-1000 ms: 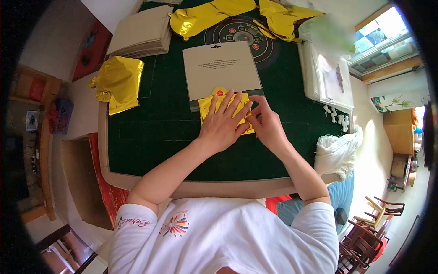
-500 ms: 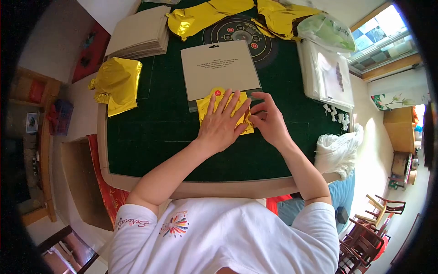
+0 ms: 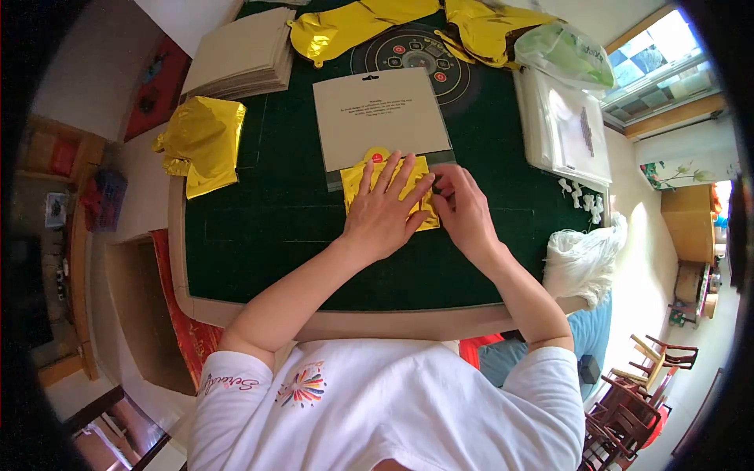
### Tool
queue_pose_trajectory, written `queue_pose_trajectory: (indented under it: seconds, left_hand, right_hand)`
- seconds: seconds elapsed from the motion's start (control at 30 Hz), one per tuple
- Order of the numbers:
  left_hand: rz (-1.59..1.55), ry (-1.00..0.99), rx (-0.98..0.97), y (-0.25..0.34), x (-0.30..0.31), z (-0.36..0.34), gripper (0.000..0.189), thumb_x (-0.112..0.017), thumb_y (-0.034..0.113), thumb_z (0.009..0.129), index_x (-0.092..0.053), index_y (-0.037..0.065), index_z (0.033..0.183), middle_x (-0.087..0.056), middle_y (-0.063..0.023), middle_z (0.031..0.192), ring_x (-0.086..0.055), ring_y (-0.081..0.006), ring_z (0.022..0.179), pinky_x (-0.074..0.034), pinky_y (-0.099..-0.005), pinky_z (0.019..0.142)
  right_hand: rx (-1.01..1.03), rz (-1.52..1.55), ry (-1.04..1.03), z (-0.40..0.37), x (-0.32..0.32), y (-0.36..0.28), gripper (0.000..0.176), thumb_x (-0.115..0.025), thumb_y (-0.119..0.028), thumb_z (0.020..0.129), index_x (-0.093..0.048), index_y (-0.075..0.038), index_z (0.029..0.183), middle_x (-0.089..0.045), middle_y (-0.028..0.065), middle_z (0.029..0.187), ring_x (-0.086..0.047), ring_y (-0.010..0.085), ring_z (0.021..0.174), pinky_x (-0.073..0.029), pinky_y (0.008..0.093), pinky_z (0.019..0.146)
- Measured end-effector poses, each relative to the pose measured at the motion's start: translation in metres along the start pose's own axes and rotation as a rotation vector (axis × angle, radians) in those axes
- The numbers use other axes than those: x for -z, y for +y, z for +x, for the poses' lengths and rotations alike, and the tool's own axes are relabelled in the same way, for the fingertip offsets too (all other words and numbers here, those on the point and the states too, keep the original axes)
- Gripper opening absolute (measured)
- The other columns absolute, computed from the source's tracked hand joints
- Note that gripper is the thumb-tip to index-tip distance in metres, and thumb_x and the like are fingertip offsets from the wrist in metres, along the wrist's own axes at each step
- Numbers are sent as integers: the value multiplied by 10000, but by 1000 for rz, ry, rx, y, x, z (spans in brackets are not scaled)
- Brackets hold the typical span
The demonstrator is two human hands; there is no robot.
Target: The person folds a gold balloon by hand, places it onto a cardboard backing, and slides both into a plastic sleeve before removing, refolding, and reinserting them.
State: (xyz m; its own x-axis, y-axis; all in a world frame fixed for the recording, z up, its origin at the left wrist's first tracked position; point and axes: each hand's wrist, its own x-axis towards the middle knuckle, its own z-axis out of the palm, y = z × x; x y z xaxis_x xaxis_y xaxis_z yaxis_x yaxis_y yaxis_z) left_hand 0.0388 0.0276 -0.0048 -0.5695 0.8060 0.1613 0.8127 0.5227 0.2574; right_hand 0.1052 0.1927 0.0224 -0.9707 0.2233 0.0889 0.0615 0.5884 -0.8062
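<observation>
A folded gold foil piece point(image 3: 353, 188) lies on the green table in front of me. My left hand point(image 3: 381, 212) rests flat on it with the fingers spread. At the foil's right edge is my right hand point(image 3: 465, 206), its fingers curled together; whether they pinch anything is too small to tell. Just beyond the foil sits a cardboard-backed clear packet point(image 3: 382, 118) with printed text and a hang hole. A round yellow tab with a red spot point(image 3: 377, 157) shows between the foil and the packet.
Crumpled gold foil point(image 3: 214, 145) lies at left, near stacked cardboard point(image 3: 239, 55). More foil point(image 3: 365, 22) is at the far edge. Clear bags point(image 3: 561, 129), a green-and-white plastic bag point(image 3: 564, 56), small white pieces point(image 3: 587, 204) and white string point(image 3: 581, 259) are at right.
My right hand's fingers have drawn closer together at the foil's right edge. My left hand stays flat on the foil.
</observation>
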Motion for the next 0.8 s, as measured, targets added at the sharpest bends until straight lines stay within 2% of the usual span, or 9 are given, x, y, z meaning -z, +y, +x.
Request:
queue_pose_trajectory:
  seconds: [0.07, 0.1, 0.2, 0.3, 0.43, 0.5, 0.63, 0.73, 0.8]
  left_hand:
    - [-11, -7, 5, 0, 0, 1, 571, -526, 417, 957, -374, 248, 1481, -246, -130, 1570, -185, -319, 1469, -141, -572, 1167]
    - [-23, -15, 10, 0, 0, 1, 567, -523, 417, 957, -375, 254, 1480, -248, -130, 1569, -185, -322, 1469, -140, -572, 1167]
    - [-14, 35, 5, -1, -5, 1, 544, -511, 415, 958, -406, 238, 1461, -281, -134, 1557, -204, -325, 1465, -145, -571, 1164]
    - [-14, 10, 3, -2, -4, 1, 546, -514, 414, 955, -407, 233, 1460, -274, -134, 1560, -206, -326, 1464, -140, -571, 1166]
    - [-21, 24, 8, -2, -6, 1, 554, -516, 408, 952, -399, 232, 1465, -273, -136, 1560, -208, -325, 1464, -138, -570, 1167]
    - [-40, 28, 2, -3, -7, 1, 550, -509, 389, 955, -391, 243, 1471, -270, -137, 1563, -212, -328, 1463, -137, -575, 1166]
    - [-24, 53, -7, -4, -3, 0, 550, -503, 345, 961, -377, 209, 1478, -268, -147, 1559, -213, -334, 1461, -137, -565, 1168]
    - [-168, 164, 34, -12, 9, 1, 471, -493, 242, 979, -407, 170, 1437, -330, -176, 1509, -288, -336, 1421, -210, -506, 1164]
    - [-496, 392, 165, -31, 33, -6, 355, -489, 128, 980, -484, 89, 1333, -494, -183, 1343, -496, -327, 1245, -408, -434, 1038]
  right_hand:
    - [210, -223, -5, -7, 7, 6, 405, -591, 116, 788, -598, -48, 1158, -579, 145, 1052, -608, 274, 893, -524, 331, 728]
    - [211, -223, -9, -13, 10, 6, 405, -591, 116, 788, -598, -48, 1158, -579, 145, 1052, -608, 274, 893, -524, 331, 728]
    - [394, -487, -132, -33, 18, 4, 600, -604, 123, 635, -628, -61, 1206, -558, 161, 1136, -566, 327, 1017, -521, 382, 802]
    - [411, -698, -125, -43, 19, -4, 481, -626, 60, 692, -634, -42, 1162, -566, 144, 1159, -546, 295, 1086, -494, 374, 885]
    - [393, -650, -169, -41, 27, -3, 463, -626, 57, 693, -633, -36, 1146, -566, 150, 1182, -551, 306, 1080, -489, 393, 898]
    - [315, -453, -125, -36, 27, 0, 429, -627, 48, 698, -629, -37, 1119, -570, 150, 1179, -555, 321, 1083, -480, 405, 913]
    - [473, -365, -200, -30, 12, 0, 387, -620, 56, 693, -618, -10, 1074, -596, 135, 1136, -562, 317, 1084, -483, 395, 909]
    - [520, -390, -164, -29, 9, -5, 376, -599, 118, 687, -629, -23, 1034, -608, 130, 1091, -583, 332, 1020, -506, 400, 885]
    - [512, -388, -179, -28, 9, -8, 380, -597, 125, 683, -631, -23, 1031, -610, 128, 1088, -585, 327, 1018, -512, 396, 876]
